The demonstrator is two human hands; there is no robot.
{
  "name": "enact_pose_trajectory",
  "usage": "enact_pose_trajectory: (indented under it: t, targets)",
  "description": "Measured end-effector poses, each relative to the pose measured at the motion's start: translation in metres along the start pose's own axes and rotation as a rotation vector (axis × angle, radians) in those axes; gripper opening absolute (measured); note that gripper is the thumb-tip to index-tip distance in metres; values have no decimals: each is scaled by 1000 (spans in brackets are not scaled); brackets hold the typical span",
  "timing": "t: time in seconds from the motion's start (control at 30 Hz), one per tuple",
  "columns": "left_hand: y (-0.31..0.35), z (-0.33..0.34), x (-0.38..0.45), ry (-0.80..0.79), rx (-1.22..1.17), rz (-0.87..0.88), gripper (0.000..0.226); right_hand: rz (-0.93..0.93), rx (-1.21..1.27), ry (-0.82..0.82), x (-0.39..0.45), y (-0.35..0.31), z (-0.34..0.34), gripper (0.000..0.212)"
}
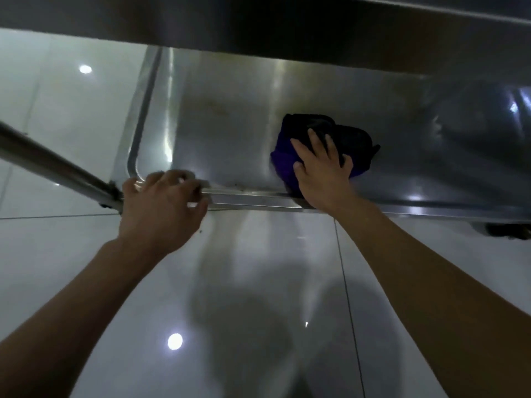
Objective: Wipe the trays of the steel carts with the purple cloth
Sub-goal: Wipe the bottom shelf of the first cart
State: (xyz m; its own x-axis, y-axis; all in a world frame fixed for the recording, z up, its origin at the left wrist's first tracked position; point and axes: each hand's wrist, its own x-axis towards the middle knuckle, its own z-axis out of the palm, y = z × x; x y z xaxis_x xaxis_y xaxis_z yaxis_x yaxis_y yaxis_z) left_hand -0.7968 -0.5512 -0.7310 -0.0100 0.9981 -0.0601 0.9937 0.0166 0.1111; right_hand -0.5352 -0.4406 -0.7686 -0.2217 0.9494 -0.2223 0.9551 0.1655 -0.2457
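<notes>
Purple cloth [290, 165], bunched and dark, sits center-right of frame on the lower steel tray [230, 133], near its front rim. Right hand [319, 168] presses it flat, fingers spread. Left hand [163, 205] curls over the rim at lower left, steadying the cart. Best approach: firm overlapping strokes w/ even pressure, into corners.

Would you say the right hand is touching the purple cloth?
Touching. The head view shows the right hand pressed flat, fingers spread, on the purple cloth on the steel tray.
</notes>
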Motion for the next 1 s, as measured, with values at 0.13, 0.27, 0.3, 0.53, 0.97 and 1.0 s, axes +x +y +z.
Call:
enact_pose_trajectory:
  t: [0.13,0.27,0.3,0.53,0.97,1.0]
  targets:
    - [-13,3,-5,-130,13,41,51,-123,1,-34,28,-51,7,51]
    - [-22,8,-7,-170,-13,62,64,-222,-13,-104,59,-113,13,50]
    - [-23,10,-8,-173,-10,65,65,-242,-9,-123,66,-128,14,49]
    - [-31,22,-15,-180,22,88,74,-394,-1,-228,98,-220,20,49]
    - [-14,18,-18,-167,18,43,69,-247,13,-31,79,-128,15,49]
    - [-9,17,-17,-174,33,31,67,-210,9,-13,78,-108,12,49]
